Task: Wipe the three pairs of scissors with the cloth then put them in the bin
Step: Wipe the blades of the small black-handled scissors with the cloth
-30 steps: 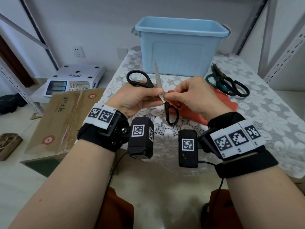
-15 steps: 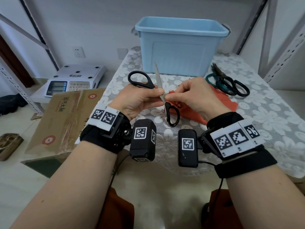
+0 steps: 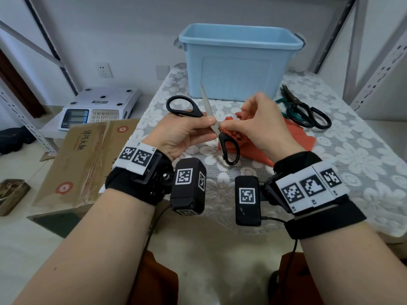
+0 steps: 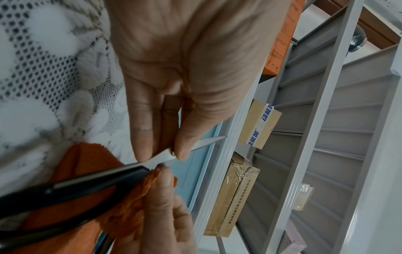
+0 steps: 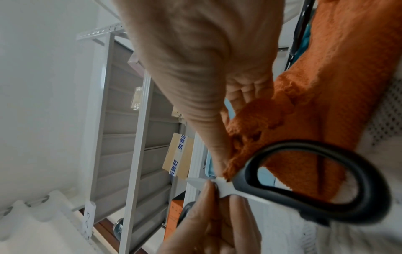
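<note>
Scissors in hand: you hold the black-handled scissors (image 3: 217, 128) up above the table, blades spread wide, one blade pointing up and away from you, one handle loop above your left hand and the other hanging below both hands.
Left hand: your left hand (image 3: 182, 134) pinches the bare blade between thumb and fingertips (image 4: 142, 151), close to where the blades cross.
Right hand: your right hand (image 3: 262, 126) pinches a bunched fold of the orange cloth (image 3: 295, 139) against the scissors next to your left thumb; the wrist view shows the cloth (image 5: 261, 123) pressed where the blade meets the black handle loop (image 5: 315, 182).
Cloth: the rest of it hangs from your right hand and lies on the table beneath and beyond that hand.
Other scissors: two more pairs (image 3: 306, 111) lie together on the table beyond your right hand, to its right, one with teal handles and one with black, overlapping; they touch the far edge of the cloth or lie just beside it, I cannot tell which.
Bin: the light blue bin (image 3: 237, 60) stands open-topped at the far end of the table, straight ahead of both hands; its inside is hidden.
Table: a white lace cover (image 3: 363, 164) lies under everything.
Left of your left hand: a flattened cardboard box (image 3: 86, 157) and, further away, a white weighing scale (image 3: 99, 106).
</note>
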